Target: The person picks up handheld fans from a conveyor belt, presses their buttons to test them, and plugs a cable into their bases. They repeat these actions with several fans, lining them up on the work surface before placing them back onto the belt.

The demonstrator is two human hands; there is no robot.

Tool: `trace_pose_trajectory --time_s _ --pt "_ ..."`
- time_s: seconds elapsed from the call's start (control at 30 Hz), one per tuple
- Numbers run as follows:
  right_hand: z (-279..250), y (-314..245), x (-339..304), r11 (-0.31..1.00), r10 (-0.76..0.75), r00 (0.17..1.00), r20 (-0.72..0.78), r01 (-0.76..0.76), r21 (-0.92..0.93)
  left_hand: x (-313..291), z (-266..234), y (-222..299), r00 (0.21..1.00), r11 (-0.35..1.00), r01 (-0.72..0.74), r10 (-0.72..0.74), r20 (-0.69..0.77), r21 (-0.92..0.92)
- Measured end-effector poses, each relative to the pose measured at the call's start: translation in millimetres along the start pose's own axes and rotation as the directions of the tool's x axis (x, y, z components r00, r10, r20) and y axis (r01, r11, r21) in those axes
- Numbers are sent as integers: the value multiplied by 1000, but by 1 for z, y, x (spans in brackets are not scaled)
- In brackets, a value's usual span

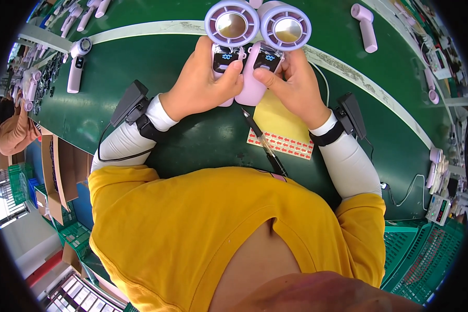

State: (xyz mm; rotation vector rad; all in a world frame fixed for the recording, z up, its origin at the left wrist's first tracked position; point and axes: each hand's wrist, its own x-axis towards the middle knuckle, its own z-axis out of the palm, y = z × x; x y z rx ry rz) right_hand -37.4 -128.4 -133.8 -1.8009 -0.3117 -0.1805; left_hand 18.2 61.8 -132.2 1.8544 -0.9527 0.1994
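Note:
Side by side at the far edge of my work area are two lilac handheld fans with round ringed heads and lit displays. My left hand is closed round the handle of the left fan, its thumb beside the display. Round the right fan my right hand is wrapped, thumb on the handle under its display. The two handles nearly touch between my hands. Below them a yellow sheet lies on the green table, with a strip of red-arrow stickers and a black pen across it.
A lilac fan lies at the left, another at the far right beyond a pale curved strip. Cardboard boxes and green crates flank the table. A small meter with cables sits at the right; another person is at far left.

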Motion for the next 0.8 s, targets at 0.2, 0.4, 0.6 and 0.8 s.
trace_pose_trajectory --time_s 0.2,0.4,0.6,0.8 --pt "0 2 1 1000 12 1000 13 -12 4 3 0 5 1000 999 -20 19 -18 -25" --pt "5 -3 12 992 124 991 -58 -123 26 6 0 3 981 982 190 -189 34 -15" --pt "-4 5 24 918 282 959 -7 -272 -290 17 -5 -3 919 903 344 -380 105 258" --pt "-23 12 14 692 44 996 -76 -86 -717 14 -5 -11 987 844 83 -144 74 530"
